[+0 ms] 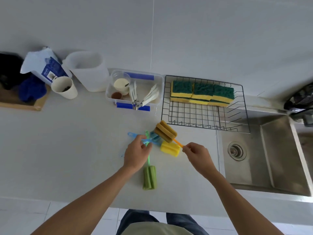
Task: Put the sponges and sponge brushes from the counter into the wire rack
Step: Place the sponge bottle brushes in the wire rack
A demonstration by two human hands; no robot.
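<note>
A black wire rack (191,116) stands on the counter beside the sink, with several yellow-and-green sponges (202,93) stacked along its far side. My right hand (197,155) pinches the orange handle of a brown sponge brush (165,131), its head raised near the rack's front left corner. My left hand (136,152) grips the handle of a blue sponge brush (153,138), whose head is partly hidden behind the brown one. A yellow sponge brush head (170,148) lies between my hands. A green sponge brush (149,177) lies on the counter below my left hand.
A clear plastic box (157,85) with cups and white utensils stands left of the rack. Further left are a white jug (89,72), a beige cup (64,87), a blue-and-white bag (44,65) and a wooden board (22,102). A steel sink (271,155) lies to the right.
</note>
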